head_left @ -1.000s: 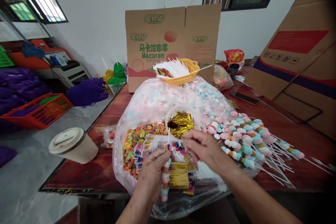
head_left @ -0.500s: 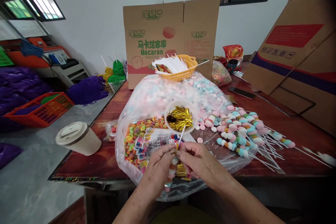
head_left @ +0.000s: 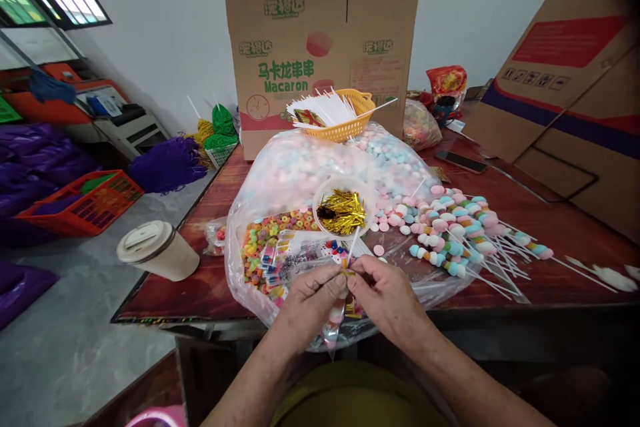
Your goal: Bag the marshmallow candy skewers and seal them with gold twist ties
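Note:
Just over the table's front edge, my left hand is closed around the neck of a bagged candy skewer. The skewer hangs tip down, its white stick pointing up between my hands. My right hand pinches a gold twist tie at the bag's neck; my fingers partly hide it. Behind the hands, a round clear tub holds more gold ties. Printed clear bags lie in front of it, beside colourful ring candies.
Finished-looking candy skewers are piled at the right. A large plastic bag of pastel candies spreads behind the tub, with a yellow basket of white sticks beyond. A lidded cup stands at the left edge; a phone lies at the right.
Both hands stay together at the bag's neck while the fingers shift slightly around the gold tie. The bagged skewer's lower end shows more now. The camera view has tilted down a little.

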`<act>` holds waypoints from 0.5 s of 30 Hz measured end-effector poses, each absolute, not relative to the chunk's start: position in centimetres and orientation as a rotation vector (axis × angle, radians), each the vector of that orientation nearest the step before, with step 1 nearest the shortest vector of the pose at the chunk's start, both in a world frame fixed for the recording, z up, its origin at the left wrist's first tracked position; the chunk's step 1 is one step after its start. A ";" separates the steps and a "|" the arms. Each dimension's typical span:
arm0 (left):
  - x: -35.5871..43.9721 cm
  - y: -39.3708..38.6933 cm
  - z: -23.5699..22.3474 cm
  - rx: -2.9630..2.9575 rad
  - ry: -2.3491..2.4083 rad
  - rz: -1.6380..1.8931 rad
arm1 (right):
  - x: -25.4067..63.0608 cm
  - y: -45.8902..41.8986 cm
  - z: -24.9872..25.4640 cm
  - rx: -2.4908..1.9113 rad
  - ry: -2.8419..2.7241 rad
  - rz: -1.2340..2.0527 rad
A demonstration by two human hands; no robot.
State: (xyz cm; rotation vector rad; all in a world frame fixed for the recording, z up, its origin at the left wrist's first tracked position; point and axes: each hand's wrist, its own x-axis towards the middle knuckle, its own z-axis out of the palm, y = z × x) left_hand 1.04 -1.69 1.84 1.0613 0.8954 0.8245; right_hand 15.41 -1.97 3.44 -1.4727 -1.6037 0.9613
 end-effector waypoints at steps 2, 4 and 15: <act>1.6 -1.7 1.5 1.014 0.922 0.864 | 15.4 -1.9 3.5 -1.480 -1.615 0.891; 2.1 -1.8 1.3 0.992 1.006 0.913 | 15.4 -1.8 3.4 -1.469 -1.601 0.860; 1.8 -1.8 2.2 1.070 0.938 0.889 | 16.5 -1.3 3.0 -1.338 -1.473 1.361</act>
